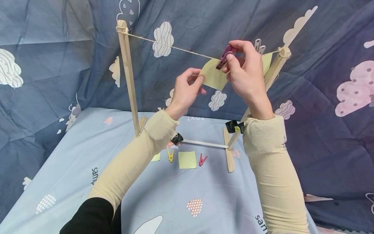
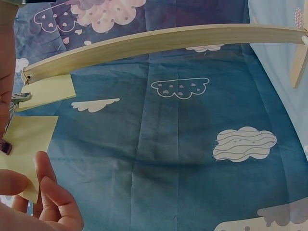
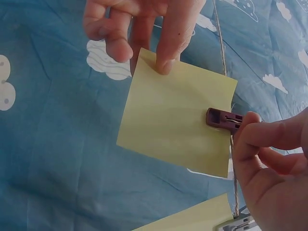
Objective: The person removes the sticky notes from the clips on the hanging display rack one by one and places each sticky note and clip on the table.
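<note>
square yellow paper (image 3: 168, 113) is pinched between left fingers (image 3: 180, 29); right fingers (image 3: 272, 134) hold a slim purple clothespin (image 3: 219, 119) at its edge.

All the readable lettering stands on the light blue printed cloth (image 1: 163, 198) spread over the table. Toward the left edge, a dark printed word fragment, "samp" (image 1: 94, 175), runs sideways beside the long cream ribbed left sleeve (image 1: 125, 172), which covers whatever follows. Toward the near right corner, a second dark printed fragment, "sam" (image 1: 261, 224), slants beside the long cream ribbed right sleeve (image 1: 271, 182); the rest of it is cut off. Close to the back edge, a small pale printed word (image 1: 195, 118) seems to read "text", turned upside down.
</note>
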Demonstrator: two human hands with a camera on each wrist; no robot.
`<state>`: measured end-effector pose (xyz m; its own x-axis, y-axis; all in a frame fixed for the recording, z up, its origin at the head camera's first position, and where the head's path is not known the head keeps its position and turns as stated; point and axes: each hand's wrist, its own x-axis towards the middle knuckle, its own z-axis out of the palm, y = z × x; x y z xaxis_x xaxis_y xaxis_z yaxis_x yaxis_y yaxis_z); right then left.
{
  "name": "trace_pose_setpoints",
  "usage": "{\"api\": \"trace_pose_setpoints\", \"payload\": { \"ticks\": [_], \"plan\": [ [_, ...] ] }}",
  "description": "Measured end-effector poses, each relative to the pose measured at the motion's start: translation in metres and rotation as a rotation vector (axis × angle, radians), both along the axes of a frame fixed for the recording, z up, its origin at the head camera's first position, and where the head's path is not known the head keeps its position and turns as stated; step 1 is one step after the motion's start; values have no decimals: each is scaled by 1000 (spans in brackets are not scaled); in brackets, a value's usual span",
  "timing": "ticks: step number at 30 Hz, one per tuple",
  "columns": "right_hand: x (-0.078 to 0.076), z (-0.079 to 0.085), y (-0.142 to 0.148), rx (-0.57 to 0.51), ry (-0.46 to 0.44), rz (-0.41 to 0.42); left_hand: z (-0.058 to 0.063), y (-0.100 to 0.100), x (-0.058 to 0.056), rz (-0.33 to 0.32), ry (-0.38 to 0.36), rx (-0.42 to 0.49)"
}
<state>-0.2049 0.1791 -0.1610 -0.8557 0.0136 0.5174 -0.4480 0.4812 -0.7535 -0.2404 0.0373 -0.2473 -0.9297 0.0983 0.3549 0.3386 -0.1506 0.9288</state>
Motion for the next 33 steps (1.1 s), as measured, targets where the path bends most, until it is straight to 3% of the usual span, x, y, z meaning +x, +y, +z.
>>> {"api": "trace_pose_setpoints", "payload": {
  "ticks": [23, 33],
  "plan": [
    [2, -4, 2, 37, 161, -97, -2, 1, 2, 6, -10, -4],
    [2, -2, 2, -13, 239, -141, -5, 0, 2, 0, -4, -4]
  ]
}}
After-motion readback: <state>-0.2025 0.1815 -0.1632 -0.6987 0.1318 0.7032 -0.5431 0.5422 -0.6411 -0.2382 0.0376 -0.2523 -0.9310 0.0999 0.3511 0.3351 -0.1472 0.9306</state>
